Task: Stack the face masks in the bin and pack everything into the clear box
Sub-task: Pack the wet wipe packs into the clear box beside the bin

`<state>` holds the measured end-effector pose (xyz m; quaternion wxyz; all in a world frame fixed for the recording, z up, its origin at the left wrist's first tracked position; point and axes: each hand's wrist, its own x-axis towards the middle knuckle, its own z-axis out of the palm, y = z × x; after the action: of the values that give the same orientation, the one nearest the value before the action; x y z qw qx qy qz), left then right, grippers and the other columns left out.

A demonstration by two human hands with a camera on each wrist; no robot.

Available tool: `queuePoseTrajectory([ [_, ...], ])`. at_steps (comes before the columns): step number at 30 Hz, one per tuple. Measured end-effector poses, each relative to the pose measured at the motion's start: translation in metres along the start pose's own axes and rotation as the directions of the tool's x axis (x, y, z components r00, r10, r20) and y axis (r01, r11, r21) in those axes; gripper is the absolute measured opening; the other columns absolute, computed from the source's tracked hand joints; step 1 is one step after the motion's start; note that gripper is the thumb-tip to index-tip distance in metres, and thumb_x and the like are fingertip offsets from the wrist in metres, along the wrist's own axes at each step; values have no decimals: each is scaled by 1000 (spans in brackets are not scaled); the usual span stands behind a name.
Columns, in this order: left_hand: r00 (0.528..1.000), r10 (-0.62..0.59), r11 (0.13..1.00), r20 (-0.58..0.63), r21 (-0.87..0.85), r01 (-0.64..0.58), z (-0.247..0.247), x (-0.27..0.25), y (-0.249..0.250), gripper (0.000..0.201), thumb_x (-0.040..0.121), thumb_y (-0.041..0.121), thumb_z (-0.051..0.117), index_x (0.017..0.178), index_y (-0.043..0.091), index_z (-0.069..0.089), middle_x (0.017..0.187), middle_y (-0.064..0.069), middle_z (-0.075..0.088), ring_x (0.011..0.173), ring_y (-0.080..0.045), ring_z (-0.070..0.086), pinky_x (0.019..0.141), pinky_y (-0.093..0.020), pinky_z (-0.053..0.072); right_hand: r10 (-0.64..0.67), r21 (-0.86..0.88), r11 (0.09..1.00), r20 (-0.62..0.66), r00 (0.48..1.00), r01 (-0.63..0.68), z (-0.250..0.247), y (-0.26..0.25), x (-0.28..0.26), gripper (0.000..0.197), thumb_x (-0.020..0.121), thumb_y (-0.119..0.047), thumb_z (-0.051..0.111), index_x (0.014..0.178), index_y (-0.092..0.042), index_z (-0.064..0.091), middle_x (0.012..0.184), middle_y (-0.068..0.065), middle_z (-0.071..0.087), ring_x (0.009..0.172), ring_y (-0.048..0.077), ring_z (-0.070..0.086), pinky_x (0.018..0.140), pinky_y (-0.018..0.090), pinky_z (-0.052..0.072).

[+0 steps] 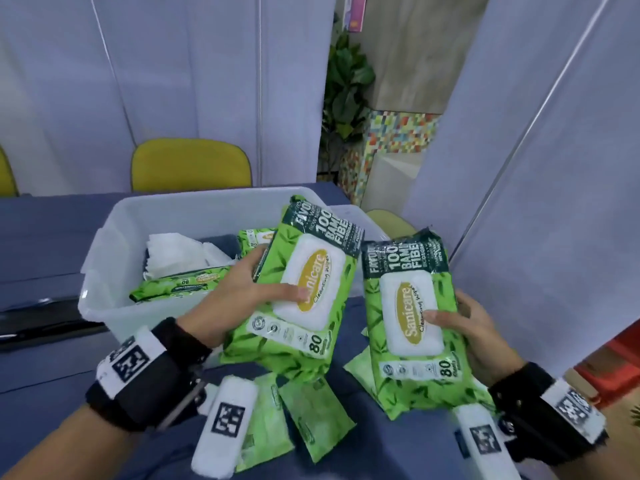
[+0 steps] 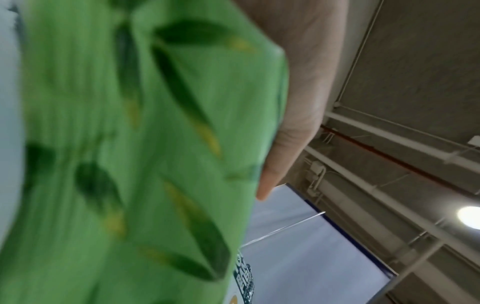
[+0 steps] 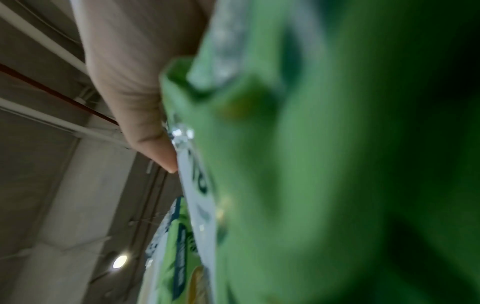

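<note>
My left hand grips a green wipes pack, thumb on its white lid, held over the right rim of the clear box. My right hand grips a second green wipes pack, thumb on its lid, just right of the first. White face masks lie stacked in the box beside two more wipes packs. In the left wrist view the held pack fills the frame with my thumb along it. In the right wrist view the other pack is blurred beside my thumb.
Small green sachets lie on the blue tablecloth under my hands. A yellow chair stands behind the table. White partition panels close in the back and right, with a plant in the gap.
</note>
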<state>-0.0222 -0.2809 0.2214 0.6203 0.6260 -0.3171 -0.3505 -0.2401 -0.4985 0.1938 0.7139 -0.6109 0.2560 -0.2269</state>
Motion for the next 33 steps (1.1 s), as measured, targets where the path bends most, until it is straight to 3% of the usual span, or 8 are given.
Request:
queuePoseTrajectory([
  [4,981,122,992,-148,-12,-125,-17,24,49,72,54,15,84,119,17,55,105,-2,72,91,-22,71,74,-34,56,-67,171,984,56,996,57,26,-42,27,84,38,-15,84,117,-1,57,97,17,72,74,29,70,60,40,59],
  [7,931,261,962,-256,150,-229,-35,52,78,67,59,8,85,115,19,50,101,6,69,84,-7,67,72,-21,52,-110,211,974,94,989,88,49,-76,49,49,58,-6,64,106,-6,61,84,11,74,66,25,71,53,35,57],
  [9,900,337,914,-275,326,-242,-50,73,92,76,64,4,83,127,15,43,108,5,63,89,-6,62,71,-12,48,-159,206,969,87,983,138,63,-93,70,44,64,-9,59,108,-8,61,90,11,74,71,26,71,59,39,59],
  [12,910,362,795,-201,577,-188,-73,106,94,97,62,8,86,140,15,29,117,1,56,103,-17,58,86,-25,46,-212,244,951,57,976,192,86,-109,104,38,69,-11,58,106,-11,65,103,12,71,87,29,68,80,48,57],
  [18,983,107,500,-151,863,78,-87,171,46,99,64,26,85,141,14,24,134,-14,51,114,-34,53,91,-44,48,-111,415,908,102,989,59,121,-103,173,23,89,-17,43,98,-16,65,94,7,69,91,28,64,87,51,52],
  [25,991,-134,367,10,929,40,-74,227,-25,88,62,20,84,134,12,32,122,-16,58,105,-35,58,86,-44,50,102,453,876,162,981,-166,125,-56,237,32,89,-23,38,110,-13,60,100,12,70,79,27,70,68,40,59],
  [28,976,-210,326,51,945,21,-69,242,-50,87,68,16,81,139,12,30,127,-15,56,111,-33,56,86,-34,47,162,406,888,164,973,-216,116,-37,250,31,87,-21,41,110,-14,61,106,14,69,84,28,69,68,40,59],
  [33,930,-354,148,95,988,-44,-54,258,-75,35,81,15,69,106,16,43,122,-15,57,108,-31,57,77,-29,43,171,379,900,146,974,-215,105,-23,265,34,84,-18,45,115,-15,59,129,16,59,109,32,59,91,46,52],
])
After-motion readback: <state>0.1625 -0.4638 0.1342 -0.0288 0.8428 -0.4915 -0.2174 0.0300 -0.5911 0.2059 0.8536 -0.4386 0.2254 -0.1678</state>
